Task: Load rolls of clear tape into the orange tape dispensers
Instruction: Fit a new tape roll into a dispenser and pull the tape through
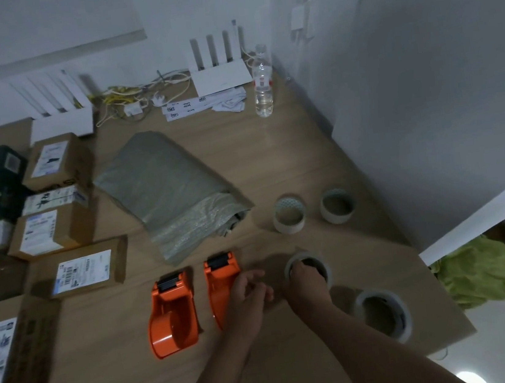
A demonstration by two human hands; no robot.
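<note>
Two orange tape dispensers lie side by side on the wooden table: the left dispenser (171, 313) is fully visible, and the right dispenser (221, 283) is partly covered by my left hand (247, 291), whose fingers are loosely curled and hold nothing. My right hand (304, 281) grips a roll of clear tape (322, 265), fingers hooked inside its core. Another clear roll (384, 313) lies near the table's right edge. Two more rolls (289, 213) (336, 201) stand further back.
A grey mailer bag (166, 190) lies behind the dispensers. Several labelled cardboard parcels (57, 231) fill the left side. A water bottle (262, 85), white routers (220, 76) and cables sit at the back. The table edge (443, 288) runs diagonally at right, beside a green bag (477, 271).
</note>
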